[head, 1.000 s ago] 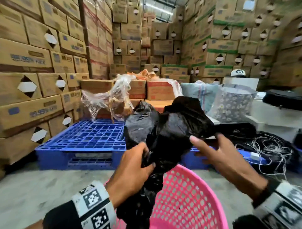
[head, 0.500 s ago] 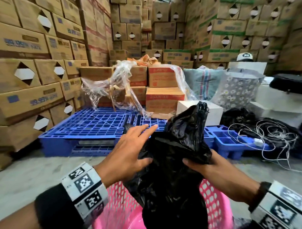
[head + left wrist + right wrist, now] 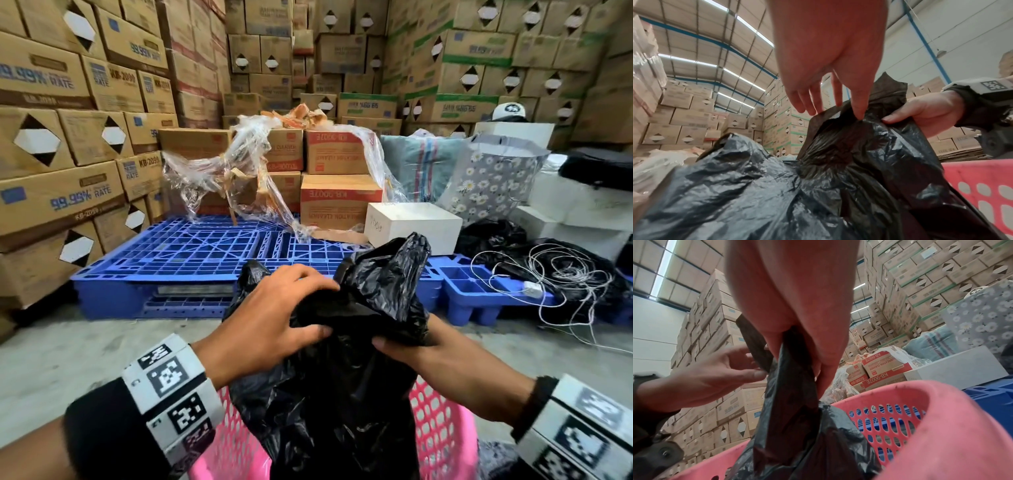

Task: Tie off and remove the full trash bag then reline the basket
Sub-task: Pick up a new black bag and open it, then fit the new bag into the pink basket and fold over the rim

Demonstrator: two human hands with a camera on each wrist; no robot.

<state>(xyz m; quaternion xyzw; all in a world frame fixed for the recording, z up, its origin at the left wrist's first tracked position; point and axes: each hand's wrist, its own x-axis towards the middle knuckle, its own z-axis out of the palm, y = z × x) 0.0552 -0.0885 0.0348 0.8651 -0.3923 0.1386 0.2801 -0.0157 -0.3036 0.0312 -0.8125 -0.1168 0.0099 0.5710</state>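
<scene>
Over pink basket (image 3: pixel 442 442): black trash bag (image 3: pixel 342 394), neck pinched in right hand (image 3: pixel 424 346); left hand (image 3: pixel 270 325) fingers extended, apparently touching plastic.

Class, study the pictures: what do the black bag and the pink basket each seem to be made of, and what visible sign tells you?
Black bag: apparently thin plastic film, glossy; it crumples into shiny creases.
Pink basket: looks like rigid moulded plastic, duller; smooth rolled rim, regular oval holes.

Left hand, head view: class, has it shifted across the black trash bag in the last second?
Yes. The left hand has risen from low on the black trash bag, near the pink basket rim, to the gathered top opposite the right hand.
</scene>
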